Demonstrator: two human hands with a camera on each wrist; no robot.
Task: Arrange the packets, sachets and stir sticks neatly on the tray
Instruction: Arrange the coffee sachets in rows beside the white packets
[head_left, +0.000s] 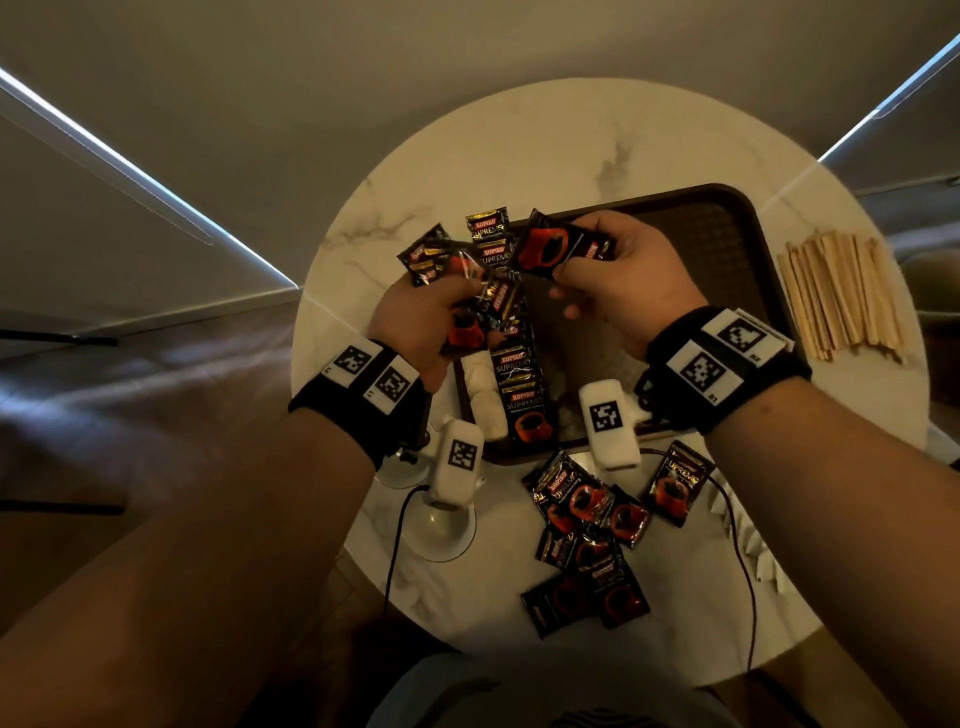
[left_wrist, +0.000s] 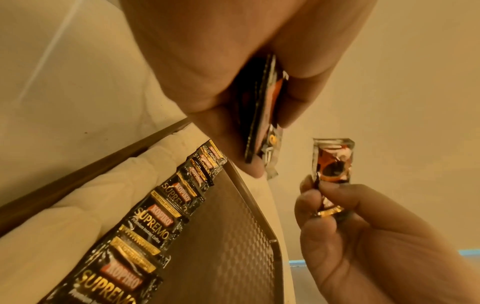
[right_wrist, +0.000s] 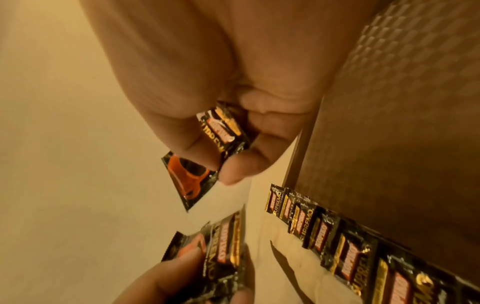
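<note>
Both hands are up over the round marble table (head_left: 649, 156), each with coffee packets in it. The left hand (head_left: 415, 322) grips a fanned bunch of packets (head_left: 457, 265) between thumb and fingers. The right hand (head_left: 618, 275) pinches a single packet (head_left: 556, 247) by one end, above the dark tray (head_left: 737, 228). On the tray there's an overlapping row of packets (head_left: 519, 374) lined up beside some white sachets (head_left: 485, 410). A loose pile of packets (head_left: 587, 540) sits on the table near the person, and the wooden stir sticks (head_left: 841, 291) lie right of the tray.
</note>
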